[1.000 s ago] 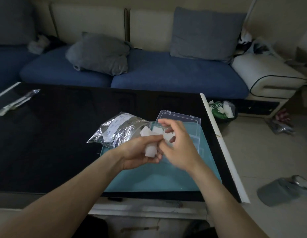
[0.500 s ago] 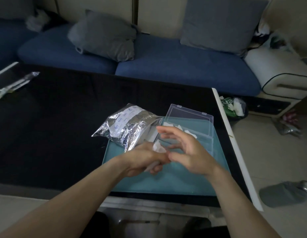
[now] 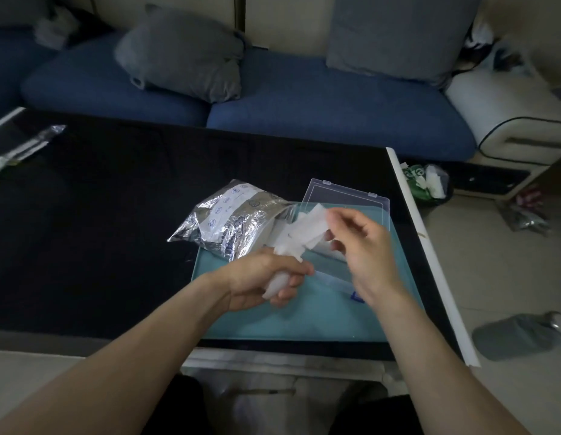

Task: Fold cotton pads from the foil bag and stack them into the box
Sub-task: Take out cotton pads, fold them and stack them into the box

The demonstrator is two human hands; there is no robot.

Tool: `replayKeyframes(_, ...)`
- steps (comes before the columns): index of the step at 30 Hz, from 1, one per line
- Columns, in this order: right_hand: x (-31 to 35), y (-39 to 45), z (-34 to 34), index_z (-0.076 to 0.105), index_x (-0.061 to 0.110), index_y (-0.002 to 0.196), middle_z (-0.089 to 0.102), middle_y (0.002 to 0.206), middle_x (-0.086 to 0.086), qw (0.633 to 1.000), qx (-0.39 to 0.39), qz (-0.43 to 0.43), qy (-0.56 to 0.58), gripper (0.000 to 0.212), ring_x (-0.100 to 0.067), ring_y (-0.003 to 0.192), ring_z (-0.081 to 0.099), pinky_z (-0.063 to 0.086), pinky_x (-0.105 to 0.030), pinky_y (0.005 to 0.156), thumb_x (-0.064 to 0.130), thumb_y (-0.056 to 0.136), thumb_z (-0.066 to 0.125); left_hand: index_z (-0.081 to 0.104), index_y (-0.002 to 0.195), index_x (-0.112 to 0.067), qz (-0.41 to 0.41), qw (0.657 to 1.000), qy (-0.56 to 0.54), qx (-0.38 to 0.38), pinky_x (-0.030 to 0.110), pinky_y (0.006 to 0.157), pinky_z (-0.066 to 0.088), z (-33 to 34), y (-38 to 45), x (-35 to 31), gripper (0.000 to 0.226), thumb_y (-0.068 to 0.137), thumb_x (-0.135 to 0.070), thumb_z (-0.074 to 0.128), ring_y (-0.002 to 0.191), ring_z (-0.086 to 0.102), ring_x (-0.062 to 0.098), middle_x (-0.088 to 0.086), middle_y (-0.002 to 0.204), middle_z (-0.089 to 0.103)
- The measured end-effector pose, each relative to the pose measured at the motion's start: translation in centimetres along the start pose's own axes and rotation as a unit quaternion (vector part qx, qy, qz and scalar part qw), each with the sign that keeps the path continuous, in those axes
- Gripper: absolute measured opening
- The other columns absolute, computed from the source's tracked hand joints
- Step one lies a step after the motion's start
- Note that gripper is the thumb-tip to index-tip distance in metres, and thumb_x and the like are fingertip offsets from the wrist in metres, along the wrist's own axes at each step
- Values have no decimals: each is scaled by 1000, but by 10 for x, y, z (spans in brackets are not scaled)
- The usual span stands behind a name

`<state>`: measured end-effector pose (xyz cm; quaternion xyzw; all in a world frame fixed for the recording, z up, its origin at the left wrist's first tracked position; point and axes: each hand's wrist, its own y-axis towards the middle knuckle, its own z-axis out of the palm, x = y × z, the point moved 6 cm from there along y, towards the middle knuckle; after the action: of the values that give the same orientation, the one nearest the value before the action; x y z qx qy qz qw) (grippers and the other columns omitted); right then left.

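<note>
My left hand [image 3: 263, 279] grips a bunch of white cotton pads [image 3: 290, 243] that stick out above and below its fingers. My right hand [image 3: 362, 246] pinches the far end of one white pad [image 3: 313, 219] and lifts it up from the bunch. A crumpled silver foil bag [image 3: 230, 219] lies on its side just left of the hands, its mouth toward them. A clear plastic box [image 3: 348, 196] with its lid open sits behind my right hand on a teal mat [image 3: 304, 315]; a few white pads show inside it.
The black table [image 3: 116, 215] has a white right edge [image 3: 430, 252]. A clear wrapper [image 3: 25, 149] lies at the far left. A blue sofa with grey cushions [image 3: 185, 54] stands behind. A small bin with rubbish [image 3: 426, 183] and a grey slipper [image 3: 514, 334] lie on the floor at right.
My right hand has risen and pulled one pad up and away from the bunch in my left hand. The view has tilted further down toward the table.
</note>
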<state>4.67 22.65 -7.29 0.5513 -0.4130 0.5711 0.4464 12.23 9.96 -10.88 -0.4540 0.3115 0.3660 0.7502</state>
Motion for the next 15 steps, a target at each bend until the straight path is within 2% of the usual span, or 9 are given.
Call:
replayKeyframes(2,-4,-2,-4,73,10,98,64,70,1,994,-23,52,88,8,-11,68,57,46,-27,65,13,95,66,54,91,-5,11,996,-70,-50,20,40,25,-6,2,-4,12,88,-15,60,46,38,14,5,63,45)
replayKeyframes(4,-6,-5,2,73,10,98,64,70,0,994,21,65,80,9,-11,66,54,45,-26,64,12,94,66,56,94,-7,21,988,-135,-67,22,43,29,-9,3,-8,16,93,-22,51,52,41,18,9,69,48)
replayKeyframes(7,-2,-10,11,76,12,98,73,80,5,995,63,-19,-75,8,-9,71,64,51,-20,66,12,92,70,64,104,-8,28,983,-182,-27,26,47,43,-2,1,-13,37,98,-40,46,62,53,25,13,80,59)
replayKeyframes(10,-7,-11,15,75,18,92,75,85,2,983,62,-53,-165,6,-13,80,70,55,-23,74,15,88,77,72,108,-5,22,990,-139,23,28,57,53,9,-1,-14,54,95,-50,46,71,63,26,17,84,65)
replayKeyframes(13,-5,-12,15,73,25,100,71,94,10,963,59,-89,-248,13,-7,86,64,46,-16,74,22,89,76,69,108,-6,26,994,-109,11,25,53,49,10,1,-11,44,99,-43,46,64,62,21,14,80,65)
replayKeyframes(15,-2,-15,17,64,31,123,62,119,16,951,118,-101,-268,40,-4,105,57,44,-15,82,21,87,77,63,105,-6,26,993,-116,-25,24,51,45,5,3,-9,34,98,-36,50,59,56,18,9,74,63)
